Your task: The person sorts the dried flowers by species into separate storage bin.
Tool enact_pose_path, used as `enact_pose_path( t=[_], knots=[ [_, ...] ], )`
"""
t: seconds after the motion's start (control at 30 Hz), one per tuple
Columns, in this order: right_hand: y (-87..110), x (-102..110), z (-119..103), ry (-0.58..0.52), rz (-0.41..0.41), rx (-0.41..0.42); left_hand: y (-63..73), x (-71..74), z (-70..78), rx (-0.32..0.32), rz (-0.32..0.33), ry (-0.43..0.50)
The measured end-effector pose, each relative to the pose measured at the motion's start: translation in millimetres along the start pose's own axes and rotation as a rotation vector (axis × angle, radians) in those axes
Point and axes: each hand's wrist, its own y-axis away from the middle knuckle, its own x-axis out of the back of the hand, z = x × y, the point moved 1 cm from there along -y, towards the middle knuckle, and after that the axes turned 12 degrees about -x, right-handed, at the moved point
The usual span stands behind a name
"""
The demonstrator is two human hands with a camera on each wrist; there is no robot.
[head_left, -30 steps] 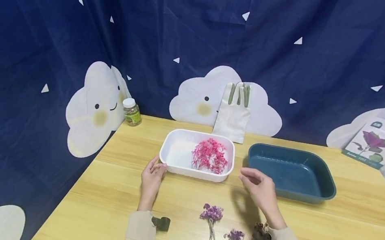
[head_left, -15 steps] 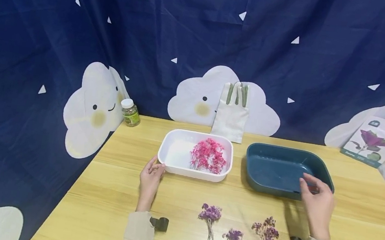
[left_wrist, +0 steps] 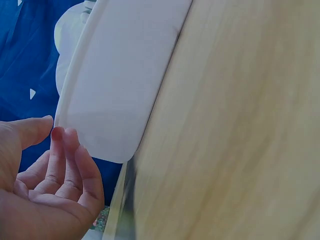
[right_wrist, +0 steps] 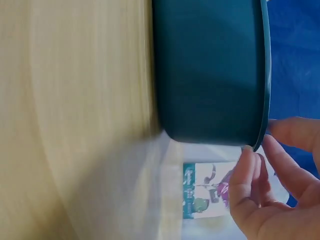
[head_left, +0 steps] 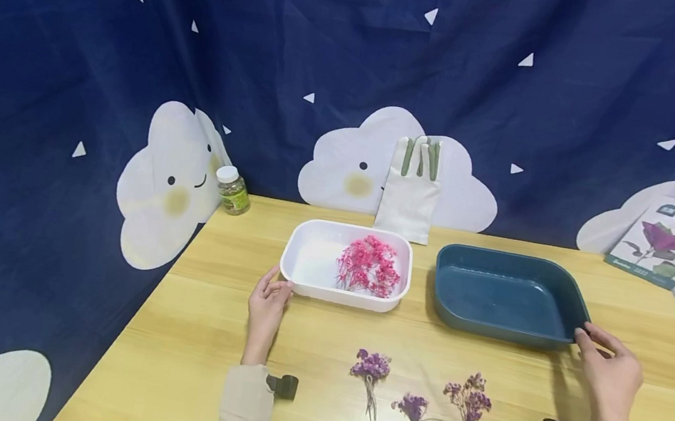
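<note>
At its near left corner, a white plastic basin (head_left: pixel 338 298) is pinched at the rim by my left hand (head_left: pixel 267 308); the left wrist view shows thumb and fingertips at that rim. Pink dried flowers (head_left: pixel 368 267) lie in the basin's right half. My right hand (head_left: pixel 611 375) pinches the rim of a dark teal basin (head_left: pixel 499 327) at its near right corner. In the right wrist view, the thumb sits on one side of the rim and the fingers (right_wrist: pixel 245 175) on the other. Nothing lies inside the teal basin.
Purple dried flower bunches lie in front: a left one (head_left: pixel 371 366), a middle one (head_left: pixel 413 408) and a right one (head_left: pixel 469 402). Behind stand a white-lidded jar (head_left: pixel 233 192), white and green gloves (head_left: pixel 408 192) and a flower seed packet (head_left: pixel 663 242) against the blue curtain (head_left: pixel 361 41).
My right hand has moved right, from between the two basins across the teal one to its near right corner, and now holds the rim. The left hand has stayed at the white basin.
</note>
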Motion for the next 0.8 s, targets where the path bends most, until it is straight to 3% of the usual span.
enact_pose_path(
  t=[0.07, 0.27, 0.57, 0.8],
  knots=[
    [-2.3, 5, 2, -0.026, -0.028, -0.05, 1.4, -2.6, 1.8, -0.003, -0.006, -0.011],
    [-4.4, 9, 4, -0.07, -0.052, -0.081, 15.0, -11.0, 13.9, -0.028, -0.06, -0.092],
    [-5.4, 10, 3, -0.095, -0.066, -0.108, 54.9, -32.3, 30.9, -0.042, -0.283, -0.088],
    [-5.1, 8, 3, -0.083, -0.056, -0.113, 78.9, -44.8, 29.2, -0.036, -0.38, -0.056]
  ],
)
